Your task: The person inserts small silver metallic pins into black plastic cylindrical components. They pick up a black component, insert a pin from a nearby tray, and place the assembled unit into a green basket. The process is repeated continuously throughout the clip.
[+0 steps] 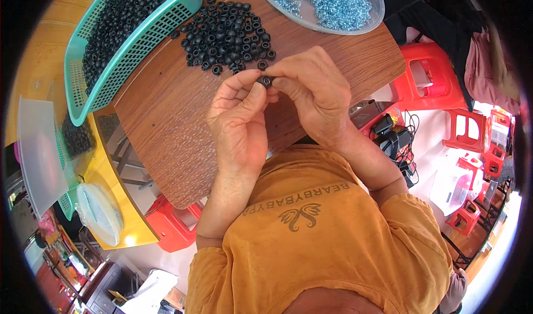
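Observation:
Just above the near side of the wooden table, a small black ring-shaped part (pixel 266 81) is held between my two hands. A pale curved mark shows in its opening. My left hand (pixel 240 117) pinches it between thumb and forefinger, the other fingers curled behind. From the other side my right hand (pixel 316 94) closes thumb and index fingertips on the same part; whether something smaller is in those fingertips is hidden. Beyond my hands lies a loose pile of black ring-shaped parts (pixel 227 36). At the far right of the table a clear round tray (pixel 302 23) holds light blue, shiny small pieces (pixel 338 6).
A teal mesh basket (pixel 139 50) full of similar black parts rests at the table's far left. Left of it, a yellow tabletop (pixel 119 208) bears a round clear lid (pixel 100 214). Red stools (pixel 427 75) stand right, near black cables (pixel 411 147). Another person's pink sleeve (pixel 488 72) shows at far right.

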`<state>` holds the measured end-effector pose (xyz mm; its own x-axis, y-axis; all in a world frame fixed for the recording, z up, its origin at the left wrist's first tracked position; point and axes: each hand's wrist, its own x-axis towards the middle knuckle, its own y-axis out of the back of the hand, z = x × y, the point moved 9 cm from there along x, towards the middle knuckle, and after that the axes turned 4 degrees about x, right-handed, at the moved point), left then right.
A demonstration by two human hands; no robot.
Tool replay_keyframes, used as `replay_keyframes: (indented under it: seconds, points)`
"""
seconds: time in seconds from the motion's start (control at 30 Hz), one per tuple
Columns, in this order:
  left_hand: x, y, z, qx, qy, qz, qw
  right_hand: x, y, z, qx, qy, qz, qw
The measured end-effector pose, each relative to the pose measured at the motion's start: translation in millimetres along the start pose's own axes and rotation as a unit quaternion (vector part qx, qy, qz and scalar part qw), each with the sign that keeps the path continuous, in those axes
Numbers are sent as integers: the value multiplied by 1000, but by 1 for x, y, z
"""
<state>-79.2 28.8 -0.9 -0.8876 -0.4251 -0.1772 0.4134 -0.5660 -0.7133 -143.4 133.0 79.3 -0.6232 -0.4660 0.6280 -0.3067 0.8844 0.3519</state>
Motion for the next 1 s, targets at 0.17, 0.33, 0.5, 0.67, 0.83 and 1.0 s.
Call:
replay_keyframes:
  seconds: [0.17,0.33,0.5,0.67,0.83,1.0]
  points:
    - [1,-4,0,-26,6,12,1000,-1,4,8,34,-50,18,998]
    - [1,-1,-7,-40,25,13,999,-1,3,11,27,-59,1,998]
    - [0,3,-10,-34,39,19,998,-13,1,31,85,-158,4,984]
    - [-2,1,-8,-27,33,23,999,-11,5,41,183,-183,12,966]
    - [-2,-1,-4,-15,26,13,999,-10,-1,47,324,-272,9,906]
    - [-3,-2,0,8,14,18,1000,-14,-10,54,407,-316,11,857]
